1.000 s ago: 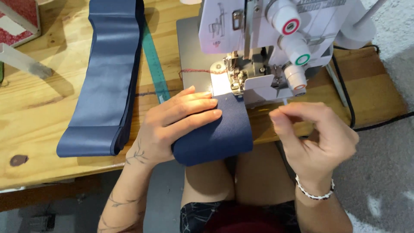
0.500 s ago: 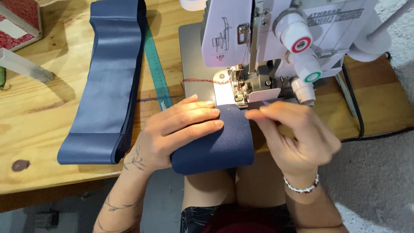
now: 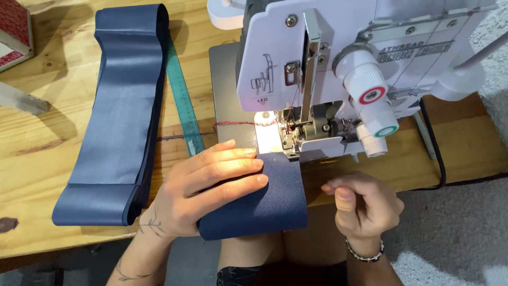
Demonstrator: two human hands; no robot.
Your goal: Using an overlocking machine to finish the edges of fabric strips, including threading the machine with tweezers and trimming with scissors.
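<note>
I am seeing a stack of folded navy fabric strips (image 3: 119, 116) lying on the wooden tabletop (image 3: 47, 137), with a green ruler (image 3: 184, 103) resting just beside it. A red patterned box (image 3: 13, 29) is sitting at the far left corner, and a black cable (image 3: 435, 153) is running down the right side.

A navy blue fabric strip (image 3: 264, 204) lies flat on the grey bed of the overlock machine (image 3: 328, 79), its far edge tucked at the presser foot (image 3: 299, 143) at 12 o'clock, its near end draped over the table edge at 6 o'clock.
</note>
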